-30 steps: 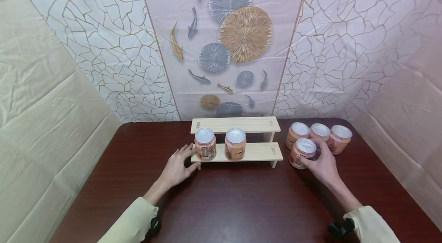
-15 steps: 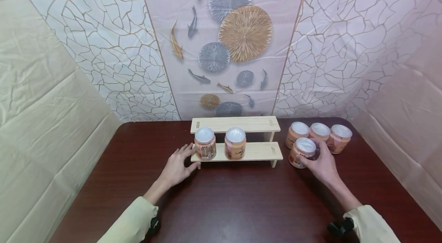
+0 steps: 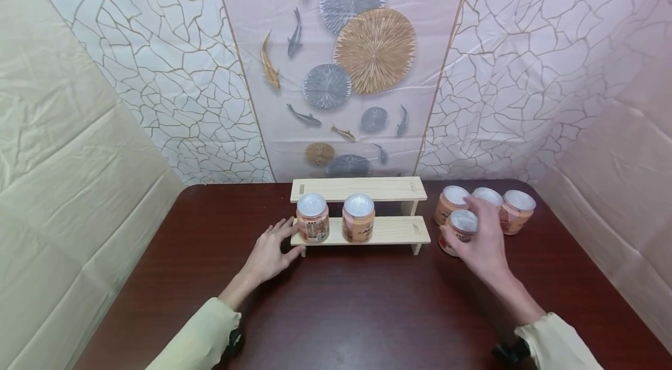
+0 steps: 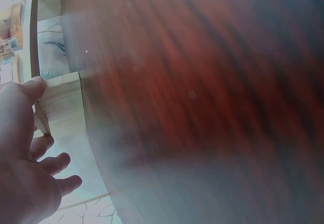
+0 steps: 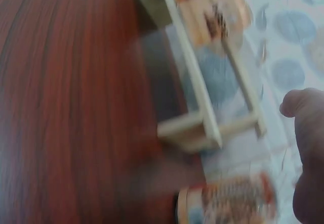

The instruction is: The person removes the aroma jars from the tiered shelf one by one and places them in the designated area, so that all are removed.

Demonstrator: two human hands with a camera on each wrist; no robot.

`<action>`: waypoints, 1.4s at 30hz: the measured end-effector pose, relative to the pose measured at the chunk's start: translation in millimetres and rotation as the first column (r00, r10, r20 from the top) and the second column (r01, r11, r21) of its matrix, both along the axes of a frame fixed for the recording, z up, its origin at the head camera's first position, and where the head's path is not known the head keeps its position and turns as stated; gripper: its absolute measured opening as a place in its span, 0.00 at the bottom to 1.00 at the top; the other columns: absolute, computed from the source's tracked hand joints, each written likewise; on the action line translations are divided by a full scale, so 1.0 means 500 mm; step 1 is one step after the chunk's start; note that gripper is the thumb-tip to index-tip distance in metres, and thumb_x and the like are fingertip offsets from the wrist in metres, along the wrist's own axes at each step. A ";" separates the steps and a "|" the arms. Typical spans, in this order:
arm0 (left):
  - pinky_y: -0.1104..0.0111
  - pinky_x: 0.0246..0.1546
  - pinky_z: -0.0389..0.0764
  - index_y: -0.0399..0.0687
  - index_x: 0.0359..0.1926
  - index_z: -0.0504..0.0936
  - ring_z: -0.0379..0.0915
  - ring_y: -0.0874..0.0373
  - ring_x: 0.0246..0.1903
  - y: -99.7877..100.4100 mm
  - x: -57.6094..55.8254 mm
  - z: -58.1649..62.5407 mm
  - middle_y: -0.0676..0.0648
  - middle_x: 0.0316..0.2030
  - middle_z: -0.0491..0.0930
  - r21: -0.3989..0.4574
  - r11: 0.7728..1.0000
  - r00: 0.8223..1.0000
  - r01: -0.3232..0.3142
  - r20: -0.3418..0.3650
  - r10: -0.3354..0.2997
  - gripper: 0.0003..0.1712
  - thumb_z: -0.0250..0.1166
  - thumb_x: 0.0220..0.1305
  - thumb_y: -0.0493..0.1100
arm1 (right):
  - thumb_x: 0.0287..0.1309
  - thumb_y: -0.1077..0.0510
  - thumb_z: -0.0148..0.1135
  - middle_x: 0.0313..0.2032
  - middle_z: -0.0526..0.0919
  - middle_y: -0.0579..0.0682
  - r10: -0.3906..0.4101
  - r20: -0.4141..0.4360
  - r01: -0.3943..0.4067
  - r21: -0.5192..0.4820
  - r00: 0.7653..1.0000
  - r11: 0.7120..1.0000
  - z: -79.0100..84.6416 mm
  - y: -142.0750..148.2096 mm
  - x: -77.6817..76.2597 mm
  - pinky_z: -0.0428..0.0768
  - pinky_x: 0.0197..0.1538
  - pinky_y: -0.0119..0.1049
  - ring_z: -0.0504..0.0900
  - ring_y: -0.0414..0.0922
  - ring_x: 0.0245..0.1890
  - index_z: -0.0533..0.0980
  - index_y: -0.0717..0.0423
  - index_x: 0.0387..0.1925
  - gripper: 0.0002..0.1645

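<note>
A two-tier wooden display shelf [image 3: 391,230] stands on the dark table. Two orange-labelled jars with silvery lids stand on its lower tier: a left jar [image 3: 313,227] and a right jar [image 3: 359,227]. My left hand [image 3: 268,256] grips the left end of the lower tier, thumb at the front corner and fingers behind. To the right of the shelf, my right hand [image 3: 485,241] hovers around and above a front jar [image 3: 461,224], thumb and fingers spread apart. The right wrist view shows the thumb [image 5: 304,107] clear of that jar [image 5: 228,203]. My hand hides part of it.
Behind the front jar stand more like it: a back-left jar [image 3: 452,203], a partly hidden middle jar [image 3: 488,196] and a right-hand jar [image 3: 517,212]. The upper tier [image 3: 359,189] rises behind the lower one. A patterned cloth backdrop [image 3: 346,125] closes off the back.
My right hand has come off the front jar and risen slightly, its fingers now higher and further left. That jar stays in place. My left hand and the shelf have not moved.
</note>
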State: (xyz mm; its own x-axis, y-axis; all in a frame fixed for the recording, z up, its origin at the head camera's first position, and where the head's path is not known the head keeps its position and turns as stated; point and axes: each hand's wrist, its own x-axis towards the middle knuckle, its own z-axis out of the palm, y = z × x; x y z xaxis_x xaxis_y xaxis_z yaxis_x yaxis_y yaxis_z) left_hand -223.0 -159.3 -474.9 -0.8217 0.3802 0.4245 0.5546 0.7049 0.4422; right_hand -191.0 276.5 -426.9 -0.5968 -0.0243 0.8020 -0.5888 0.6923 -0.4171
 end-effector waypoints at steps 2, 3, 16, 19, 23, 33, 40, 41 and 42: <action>0.38 0.62 0.66 0.33 0.59 0.80 0.68 0.32 0.62 -0.001 -0.001 0.000 0.30 0.61 0.73 0.001 1.000 1.000 -0.002 -0.004 0.002 0.31 0.76 0.57 0.44 | 0.38 0.67 0.77 0.49 0.76 0.69 0.067 0.057 -0.066 -0.019 0.996 0.998 0.010 -0.030 0.001 0.69 0.57 0.24 0.76 0.60 0.48 0.69 0.73 0.58 0.42; 0.38 0.62 0.66 0.33 0.59 0.80 0.68 0.32 0.62 -0.001 -0.001 0.000 0.30 0.61 0.73 0.003 1.000 1.000 -0.002 -0.005 0.003 0.31 0.76 0.57 0.44 | 0.40 0.69 0.77 0.49 0.77 0.68 0.115 0.099 -0.111 -0.037 0.988 0.993 0.013 -0.046 0.000 0.73 0.55 0.26 0.78 0.60 0.46 0.69 0.73 0.58 0.41; 0.37 0.61 0.66 0.33 0.57 0.81 0.69 0.31 0.61 0.000 0.001 -0.001 0.31 0.61 0.74 0.000 1.000 1.000 -0.003 -0.010 0.003 0.30 0.76 0.57 0.45 | 0.43 0.80 0.72 0.54 0.72 0.74 0.472 0.327 -0.401 -0.263 0.818 0.877 0.040 -0.213 -0.002 0.81 0.48 0.60 0.77 0.71 0.51 0.63 0.77 0.62 0.43; 0.38 0.61 0.66 0.33 0.58 0.81 0.68 0.31 0.61 0.000 0.001 0.001 0.30 0.61 0.74 0.001 1.000 1.000 -0.003 -0.007 0.003 0.30 0.76 0.57 0.45 | 0.44 0.80 0.71 0.55 0.70 0.78 0.493 0.334 -0.412 -0.284 0.803 0.866 0.056 -0.237 0.003 0.79 0.49 0.64 0.75 0.73 0.52 0.62 0.80 0.61 0.42; 0.38 0.62 0.66 0.34 0.58 0.81 0.69 0.32 0.61 0.000 0.001 0.004 0.31 0.61 0.74 0.001 1.000 1.000 -0.001 -0.002 0.001 0.30 0.76 0.58 0.45 | 0.46 0.76 0.74 0.58 0.70 0.73 0.488 0.347 -0.402 -0.294 0.801 0.867 0.037 -0.247 -0.013 0.79 0.51 0.62 0.76 0.68 0.55 0.62 0.75 0.64 0.44; 0.38 0.61 0.66 0.33 0.58 0.81 0.68 0.31 0.61 -0.002 0.000 -0.001 0.30 0.61 0.74 -0.002 1.000 1.000 -0.003 -0.005 0.003 0.30 0.76 0.57 0.45 | 0.42 0.77 0.75 0.55 0.72 0.76 0.453 0.360 -0.350 -0.317 0.815 0.882 0.072 -0.278 0.002 0.78 0.50 0.65 0.76 0.70 0.53 0.62 0.78 0.63 0.46; 0.38 0.61 0.66 0.33 0.58 0.80 0.68 0.31 0.61 0.000 -0.001 -0.003 0.30 0.61 0.74 -0.006 1.000 1.000 -0.008 -0.006 0.008 0.31 0.76 0.57 0.45 | 0.42 0.75 0.76 0.55 0.72 0.74 0.436 0.383 -0.327 -0.317 0.815 0.890 0.070 -0.287 -0.002 0.79 0.49 0.64 0.76 0.69 0.52 0.62 0.79 0.63 0.47; 0.38 0.61 0.66 0.32 0.58 0.81 0.69 0.31 0.61 0.000 -0.002 -0.003 0.30 0.61 0.74 -0.006 1.000 1.000 -0.008 -0.008 0.008 0.31 0.76 0.57 0.44 | 0.42 0.75 0.76 0.54 0.73 0.74 0.432 0.384 -0.324 -0.315 0.816 0.892 0.071 -0.288 -0.002 0.79 0.49 0.64 0.76 0.68 0.52 0.62 0.79 0.63 0.47; 0.38 0.61 0.66 0.32 0.58 0.81 0.69 0.31 0.61 0.000 -0.002 -0.003 0.30 0.61 0.74 -0.006 1.000 1.000 -0.008 -0.011 0.008 0.31 0.76 0.57 0.44 | 0.42 0.75 0.76 0.54 0.73 0.73 0.426 0.384 -0.321 -0.309 0.819 0.895 0.071 -0.288 -0.002 0.79 0.48 0.64 0.76 0.68 0.52 0.62 0.80 0.63 0.47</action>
State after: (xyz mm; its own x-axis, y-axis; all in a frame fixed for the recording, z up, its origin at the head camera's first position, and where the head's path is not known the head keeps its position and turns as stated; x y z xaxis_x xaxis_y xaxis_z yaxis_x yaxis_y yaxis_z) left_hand -224.0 -159.2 -476.4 -0.8201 0.3763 0.4312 0.5537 0.7121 0.4317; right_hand -192.0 132.3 -391.6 -0.8626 -0.1716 0.4758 -0.5057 0.3146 -0.8033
